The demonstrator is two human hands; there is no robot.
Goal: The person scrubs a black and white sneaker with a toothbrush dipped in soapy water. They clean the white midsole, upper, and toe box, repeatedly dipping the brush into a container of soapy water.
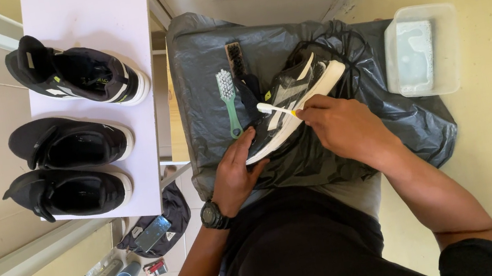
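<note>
The left hand point(236, 175) grips the black shoe's point(290, 100) heel. The right hand point(341, 124) pinches a white toothbrush point(275, 110), scrubbing the shoe's side. It probably needs small, firm strokes along the sole.

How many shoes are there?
4. Three black shoes sit on the pale shelf: one at the back, two nearer. The left hand steadies a fourth shoe on the grey plastic sheet. More may be hidden.

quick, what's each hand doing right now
Left hand: closed around the heel end of the black sneaker with white stripes and sole, steadying it.
Right hand: closed on a small white toothbrush, bristles against the sneaker's side.
</note>
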